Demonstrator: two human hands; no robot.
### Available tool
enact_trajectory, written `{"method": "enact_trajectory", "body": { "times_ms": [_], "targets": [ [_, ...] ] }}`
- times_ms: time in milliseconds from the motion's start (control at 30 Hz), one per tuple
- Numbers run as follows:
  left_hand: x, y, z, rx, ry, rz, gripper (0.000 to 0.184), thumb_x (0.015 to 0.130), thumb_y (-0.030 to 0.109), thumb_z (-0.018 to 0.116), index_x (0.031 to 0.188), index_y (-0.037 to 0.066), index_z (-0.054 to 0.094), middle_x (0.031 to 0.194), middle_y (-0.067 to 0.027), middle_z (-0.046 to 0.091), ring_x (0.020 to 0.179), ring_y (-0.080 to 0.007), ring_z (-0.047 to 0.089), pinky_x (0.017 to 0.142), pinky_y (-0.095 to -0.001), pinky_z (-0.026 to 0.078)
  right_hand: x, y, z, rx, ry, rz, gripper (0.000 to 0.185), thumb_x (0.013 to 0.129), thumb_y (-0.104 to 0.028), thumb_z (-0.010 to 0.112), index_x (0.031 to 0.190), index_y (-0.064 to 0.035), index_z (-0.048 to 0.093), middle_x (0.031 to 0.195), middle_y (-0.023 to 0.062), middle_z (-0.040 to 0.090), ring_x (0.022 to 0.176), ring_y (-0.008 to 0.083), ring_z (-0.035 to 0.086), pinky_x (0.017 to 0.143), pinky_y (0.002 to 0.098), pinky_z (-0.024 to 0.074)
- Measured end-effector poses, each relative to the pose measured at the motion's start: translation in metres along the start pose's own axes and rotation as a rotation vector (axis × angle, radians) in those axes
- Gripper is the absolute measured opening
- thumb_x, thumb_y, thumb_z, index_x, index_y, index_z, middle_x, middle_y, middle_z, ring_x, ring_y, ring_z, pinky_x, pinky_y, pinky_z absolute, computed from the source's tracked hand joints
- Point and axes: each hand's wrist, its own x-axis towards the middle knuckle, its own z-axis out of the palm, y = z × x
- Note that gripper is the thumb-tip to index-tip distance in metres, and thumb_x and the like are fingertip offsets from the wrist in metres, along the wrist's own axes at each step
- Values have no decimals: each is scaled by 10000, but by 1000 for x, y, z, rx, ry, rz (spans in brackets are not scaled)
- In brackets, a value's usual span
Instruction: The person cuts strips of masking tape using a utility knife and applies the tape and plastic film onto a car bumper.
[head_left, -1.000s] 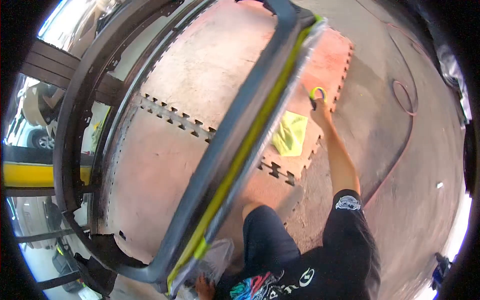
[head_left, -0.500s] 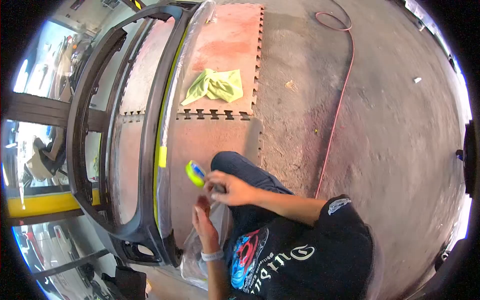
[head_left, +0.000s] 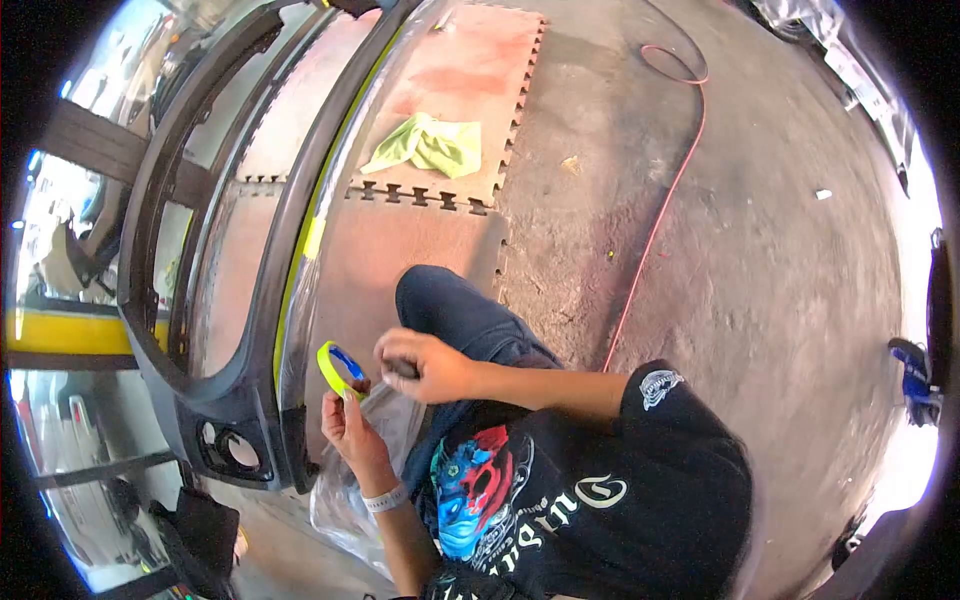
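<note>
Tape roll (head_left: 328, 368), yellow-green, looks to have just passed from my right hand (head_left: 440, 370) into my left hand (head_left: 355, 440), whose fingertips pinch its lower rim beside the bumper (head_left: 292, 200). That leaves my right hand closed around only a small dark object (head_left: 402, 367), too obscured to identify.

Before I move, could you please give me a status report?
Left hand holding yellow tape roll. Right hand gripping dark object, too covered to identify. Clear plastic near left wrist, possible snag.
</note>
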Motion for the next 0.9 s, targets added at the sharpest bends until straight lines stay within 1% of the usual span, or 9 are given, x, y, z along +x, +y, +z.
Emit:
{"method": "enact_trajectory", "body": {
  "times_ms": [67,133,200,267,333,367,500,800,900],
  "targets": [
    [-5,2,1,60,16,19,125,1023,60,591,1081,-24,663,1071,-98,700,965,-145,650,914,-281,491,6,-4,-15,5,-14,154,127,900,-41,705,1000,-38,626,1040,68,585,986,165,589,862,307,475],
    [-15,11,13,352,102,134,145,1024,61,588,1093,-40,664,1079,-79,694,940,-128,624,883,-272,481,10,-6,-21,140,93,267,176,877,-91,732,1038,-54,672,995,86,615,956,200,623,851,355,514],
    [-8,27,10,396,-59,27,136,1006,30,603,1102,-37,672,1096,-64,693,930,-128,609,896,-272,476,16,-9,-30,111,43,346,179,912,-65,696,1090,-60,672,1014,49,629,926,161,621,820,321,521],
    [-9,12,8,268,-64,177,139,971,-12,632,1100,-24,680,1071,-67,698,914,-148,613,919,-278,470,26,-35,-37,186,6,463,249,992,-82,643,1240,-79,661,984,1,635,783,71,606,692,230,490],
    [-9,13,11,264,-33,275,149,953,-17,649,1098,-15,681,1074,-82,705,940,-176,637,960,-309,467,33,-37,-37,246,3,499,311,1007,-124,648,1316,-92,646,1028,-1,644,799,58,606,673,217,476],
    [-11,15,12,265,-62,373,163,934,-22,666,1096,-5,683,1078,-98,712,965,-204,661,1001,-339,465,38,-42,-37,307,7,533,356,954,-54,700,1304,-78,644,1072,3,614,825,68,577,739,237,508],
    [-12,17,4,310,-54,444,181,910,-2,693,1089,25,688,1138,-113,726,1156,-296,676,1127,-464,406,51,-48,-28,239,-53,533,399,932,-66,740,1320,-79,654,1103,-17,595,791,47,513,739,213,466],
    [-26,22,-21,688,31,631,199,884,34,701,1081,44,726,1090,-119,708,1188,-328,656,1114,-526,432,65,-58,8,203,-319,467,550,896,-62,786,1405,-37,579,1165,9,644,860,32,537,791,204,470],
    [-29,22,-26,861,91,688,240,851,29,714,1087,58,737,1097,-101,706,1194,-312,653,1101,-519,446,59,-59,14,245,-318,433,490,903,-51,774,1356,-7,593,1162,21,658,922,68,585,818,232,491]
  ]
}}
